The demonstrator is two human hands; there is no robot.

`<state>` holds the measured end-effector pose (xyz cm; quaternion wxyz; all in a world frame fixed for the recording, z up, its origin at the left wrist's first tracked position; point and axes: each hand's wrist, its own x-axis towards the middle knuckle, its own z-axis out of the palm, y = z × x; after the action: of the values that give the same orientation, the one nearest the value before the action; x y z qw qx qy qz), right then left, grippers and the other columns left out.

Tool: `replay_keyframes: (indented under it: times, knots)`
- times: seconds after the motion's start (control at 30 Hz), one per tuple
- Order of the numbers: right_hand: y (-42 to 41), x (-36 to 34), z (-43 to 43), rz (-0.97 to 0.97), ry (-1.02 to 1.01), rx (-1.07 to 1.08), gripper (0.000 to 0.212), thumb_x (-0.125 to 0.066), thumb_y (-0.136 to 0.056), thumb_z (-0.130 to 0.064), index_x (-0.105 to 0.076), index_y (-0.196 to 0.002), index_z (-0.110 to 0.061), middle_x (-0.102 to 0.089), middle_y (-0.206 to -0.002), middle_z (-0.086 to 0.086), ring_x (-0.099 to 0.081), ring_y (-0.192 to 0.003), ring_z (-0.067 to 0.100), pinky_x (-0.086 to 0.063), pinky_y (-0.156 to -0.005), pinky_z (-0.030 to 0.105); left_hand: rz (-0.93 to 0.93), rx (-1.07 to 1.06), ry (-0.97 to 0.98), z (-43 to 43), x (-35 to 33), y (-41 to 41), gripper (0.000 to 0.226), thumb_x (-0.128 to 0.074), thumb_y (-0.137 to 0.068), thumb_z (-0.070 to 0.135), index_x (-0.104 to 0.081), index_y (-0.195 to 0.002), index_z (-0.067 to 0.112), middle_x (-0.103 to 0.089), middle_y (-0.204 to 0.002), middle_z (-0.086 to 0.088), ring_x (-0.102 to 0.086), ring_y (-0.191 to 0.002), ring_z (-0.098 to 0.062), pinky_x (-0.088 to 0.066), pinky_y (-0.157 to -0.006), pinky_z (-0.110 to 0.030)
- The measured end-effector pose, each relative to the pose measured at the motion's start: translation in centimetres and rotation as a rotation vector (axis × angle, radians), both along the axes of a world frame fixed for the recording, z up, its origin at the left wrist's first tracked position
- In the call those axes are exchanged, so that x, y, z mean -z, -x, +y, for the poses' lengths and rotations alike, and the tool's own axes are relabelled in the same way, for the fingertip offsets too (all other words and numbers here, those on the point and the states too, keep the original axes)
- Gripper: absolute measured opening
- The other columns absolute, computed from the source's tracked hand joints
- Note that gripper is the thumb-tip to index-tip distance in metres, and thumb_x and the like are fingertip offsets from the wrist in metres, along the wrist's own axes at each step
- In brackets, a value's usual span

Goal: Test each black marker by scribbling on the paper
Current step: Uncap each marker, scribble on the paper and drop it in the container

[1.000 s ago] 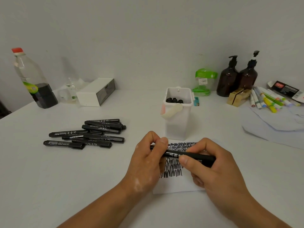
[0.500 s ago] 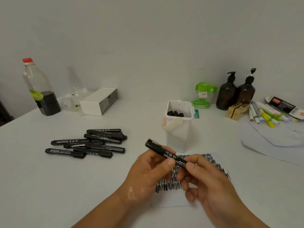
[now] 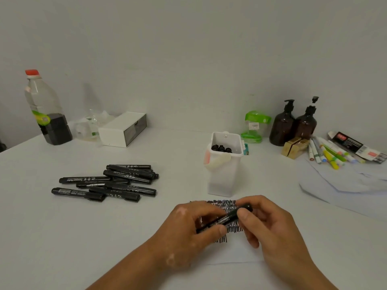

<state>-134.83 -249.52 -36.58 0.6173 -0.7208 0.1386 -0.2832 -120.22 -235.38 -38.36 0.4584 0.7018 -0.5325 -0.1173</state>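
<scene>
Both hands hold one black marker (image 3: 225, 219) low over the white paper (image 3: 236, 251), which carries black scribble rows. My left hand (image 3: 192, 225) pinches the marker's lower left end; my right hand (image 3: 270, 225) grips its upper right end. The marker slants up to the right and its tip is hidden by fingers. A pile of several black markers (image 3: 113, 182) lies to the left on the table. A white bin (image 3: 225, 170) behind the paper holds a few more black markers (image 3: 222, 148).
At the back left stand a bottle with dark liquid (image 3: 47, 114) and a white box (image 3: 123, 129). At the back right are a green container (image 3: 254, 126), two brown pump bottles (image 3: 293, 124), coloured markers (image 3: 326, 153) and a white cloth (image 3: 345, 183).
The marker has swung from slanting up-left to slanting up-right and dropped closer to the paper. Both hands have stayed on it.
</scene>
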Motion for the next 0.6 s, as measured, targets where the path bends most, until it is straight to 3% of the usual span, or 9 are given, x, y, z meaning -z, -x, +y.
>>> replay_keyframes:
  times: [0.1, 0.2, 0.3, 0.4, 0.43, 0.53, 0.6]
  knots:
    - [0.1, 0.3, -0.6, 0.056, 0.169, 0.058, 0.027, -0.073, -0.088, -0.002, -0.074, -0.085, -0.028, -0.069, -0.067, -0.001, -0.059, -0.054, 0.006, -0.045, -0.055, 0.013, 0.029, -0.026, -0.014, -0.1, 0.1, -0.3, 0.016, -0.072, -0.089, 0.035, -0.072, -0.105, 0.036, -0.066, -0.091, 0.012, -0.057, -0.076, -0.001, -0.043, -0.069, -0.012]
    - [0.7, -1.3, -1.8, 0.027, 0.269, 0.156, 0.029, -0.071, -0.088, 0.002, -0.073, -0.091, -0.027, -0.066, -0.064, -0.005, -0.056, -0.056, 0.006, -0.045, -0.056, 0.017, 0.11, -0.064, 0.008, 0.2, 0.2, -1.2, 0.012, -0.072, -0.089, 0.038, -0.073, -0.101, 0.039, -0.068, -0.088, 0.014, -0.059, -0.072, -0.004, -0.048, -0.066, -0.018]
    - [1.3, -5.0, -3.7, -0.045, 0.397, 0.309, 0.018, -0.074, -0.087, -0.013, -0.072, -0.096, -0.029, -0.067, -0.07, -0.007, -0.058, -0.062, 0.013, -0.049, -0.061, 0.024, 0.149, -0.136, 0.034, 0.4, 0.2, -2.3, 0.008, -0.072, -0.089, 0.035, -0.074, -0.095, 0.04, -0.072, -0.084, 0.012, -0.063, -0.074, -0.009, -0.053, -0.07, -0.027]
    - [1.1, -10.6, -4.5, -0.128, 0.504, 0.393, 0.021, -0.067, -0.072, -0.042, -0.072, -0.09, -0.033, -0.071, -0.073, -0.005, -0.06, -0.061, 0.015, -0.05, -0.065, 0.037, 0.185, -0.209, 0.058, 0.5, 0.3, -3.1, 0.011, -0.071, -0.09, 0.03, -0.075, -0.09, 0.04, -0.072, -0.081, 0.015, -0.064, -0.074, -0.002, -0.052, -0.069, -0.019]
    - [0.8, -12.3, -4.8, -0.141, 0.553, 0.415, 0.022, -0.065, -0.071, -0.045, -0.072, -0.088, -0.033, -0.072, -0.073, -0.007, -0.061, -0.059, 0.013, -0.051, -0.064, 0.036, 0.195, -0.226, 0.061, 0.5, 0.4, -3.2, 0.011, -0.071, -0.089, 0.029, -0.075, -0.089, 0.04, -0.072, -0.08, 0.015, -0.064, -0.074, -0.002, -0.051, -0.068, -0.015]
    - [-1.1, -16.8, -5.6, -0.05, 0.765, 0.462, 0.015, -0.065, -0.075, -0.042, -0.07, -0.088, -0.036, -0.073, -0.071, -0.016, -0.066, -0.057, 0.004, -0.047, -0.055, 0.012, 0.192, -0.244, 0.061, 0.3, 0.6, -3.4, 0.013, -0.072, -0.089, 0.027, -0.074, -0.088, 0.04, -0.072, -0.079, 0.014, -0.064, -0.074, -0.004, -0.049, -0.067, -0.013]
    - [-2.9, -18.8, -6.1, 0.084, 0.916, 0.451, 0.008, -0.068, -0.081, -0.038, -0.07, -0.089, -0.036, -0.072, -0.071, -0.012, -0.066, -0.062, 0.004, -0.045, -0.054, 0.016, 0.194, -0.245, 0.054, 0.3, 0.6, -3.3, 0.013, -0.073, -0.088, 0.028, -0.074, -0.087, 0.041, -0.071, -0.077, 0.014, -0.063, -0.071, -0.001, -0.048, -0.066, -0.012]
